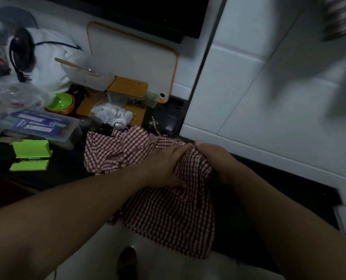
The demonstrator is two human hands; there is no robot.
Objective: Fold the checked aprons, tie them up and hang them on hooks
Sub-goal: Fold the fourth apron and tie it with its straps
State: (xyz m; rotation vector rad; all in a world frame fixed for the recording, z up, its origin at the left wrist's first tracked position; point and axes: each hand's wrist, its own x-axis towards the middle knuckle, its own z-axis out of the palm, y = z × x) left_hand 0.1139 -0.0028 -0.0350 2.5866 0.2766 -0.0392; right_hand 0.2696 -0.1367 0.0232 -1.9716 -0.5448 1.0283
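**Apron half on the bench, mid-fold**

Biggest thing in shot is the white tiled wall [248,87], with the dark bench [67,164] running along its foot. The checked apron [168,215] lies rumpled on the bench's near edge, its lower part hanging over toward the floor. My guess is it's there because the rest of the bench is packed with clutter.

The left grip [164,164] lies flat on the cloth with fingers straight, probably pinning it so it can't slide off. The right grip [214,156] is clamped on a bunched handful just beside it, likely gathering that side for a fold. It's not tied or hung yet.

Further back a chopping board [131,57] leans on the wall, out of the way. A blurry checked cloth [341,17] sits top right, maybe another apron, and I can't make out a hook.
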